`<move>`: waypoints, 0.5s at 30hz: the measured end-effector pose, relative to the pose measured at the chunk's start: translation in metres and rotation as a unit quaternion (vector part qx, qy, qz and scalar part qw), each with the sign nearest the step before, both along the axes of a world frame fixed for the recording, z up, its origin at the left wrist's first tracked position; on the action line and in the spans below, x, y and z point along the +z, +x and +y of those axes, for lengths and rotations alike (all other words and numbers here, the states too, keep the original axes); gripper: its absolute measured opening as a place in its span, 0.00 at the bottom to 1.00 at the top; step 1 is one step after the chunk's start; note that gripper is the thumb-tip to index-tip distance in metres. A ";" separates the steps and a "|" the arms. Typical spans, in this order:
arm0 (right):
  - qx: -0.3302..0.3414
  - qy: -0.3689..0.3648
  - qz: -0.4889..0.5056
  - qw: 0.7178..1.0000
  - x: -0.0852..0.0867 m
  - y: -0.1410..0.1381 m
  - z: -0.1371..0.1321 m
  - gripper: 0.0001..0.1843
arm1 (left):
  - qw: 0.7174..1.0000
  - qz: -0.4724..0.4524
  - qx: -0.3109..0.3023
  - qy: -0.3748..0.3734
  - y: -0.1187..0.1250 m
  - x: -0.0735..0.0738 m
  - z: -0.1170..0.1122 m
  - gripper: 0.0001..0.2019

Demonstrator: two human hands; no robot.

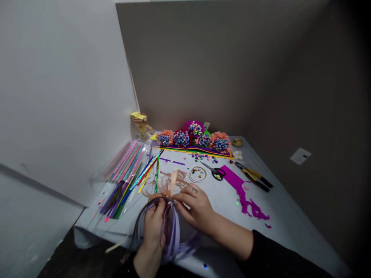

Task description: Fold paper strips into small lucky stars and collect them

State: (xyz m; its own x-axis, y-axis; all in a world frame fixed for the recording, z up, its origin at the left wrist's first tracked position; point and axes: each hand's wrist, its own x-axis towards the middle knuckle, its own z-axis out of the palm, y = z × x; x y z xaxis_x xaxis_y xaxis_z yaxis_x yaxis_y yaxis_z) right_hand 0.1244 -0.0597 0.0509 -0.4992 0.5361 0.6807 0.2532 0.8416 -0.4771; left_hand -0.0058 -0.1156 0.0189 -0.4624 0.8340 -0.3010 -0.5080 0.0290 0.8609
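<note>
My left hand (153,224) is closed around a bundle of thin lilac paper strips (174,235), which hang down in loops toward the table's front edge. Peach paper strips (165,184) curl out above that fist. At the top of the bundle, the thumb and fingers of my right hand (195,204) pinch the base of the peach strips. Both hands almost touch there, and the exact grip point is partly covered by fingers.
Behind the hands lie black-handled scissors (216,172), a ring-shaped dish (198,174) with small beads, and yellow-black pliers (253,176). Torn magenta paper (233,178) is at right, packs of colored strips (124,162) at left. Bead-covered pompom flowers (181,138) and a jar (142,125) stand at the back.
</note>
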 end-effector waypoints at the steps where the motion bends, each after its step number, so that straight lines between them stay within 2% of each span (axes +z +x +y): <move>1: 0.014 -0.023 0.007 1.000 -0.003 0.000 -0.002 0.09 | 1.000 -0.002 -0.004 -0.002 0.001 0.000 0.000 0.16; 6: 0.015 -0.066 0.021 0.997 -0.015 0.000 -0.012 0.10 | 0.999 0.005 0.023 -0.024 0.009 0.000 -0.002 0.20; 10: -0.005 -0.104 0.041 0.994 -0.012 0.000 -0.010 0.05 | 0.999 0.021 0.044 -0.010 0.021 -0.002 -0.004 0.18; 13: -0.025 -0.098 0.056 0.993 0.003 0.009 -0.005 0.06 | 0.998 0.045 -0.030 -0.016 0.026 -0.003 -0.008 0.18; 15: -0.047 -0.052 0.070 0.995 0.019 0.023 -0.005 0.07 | 0.987 0.111 -0.118 -0.008 0.023 -0.001 -0.016 0.19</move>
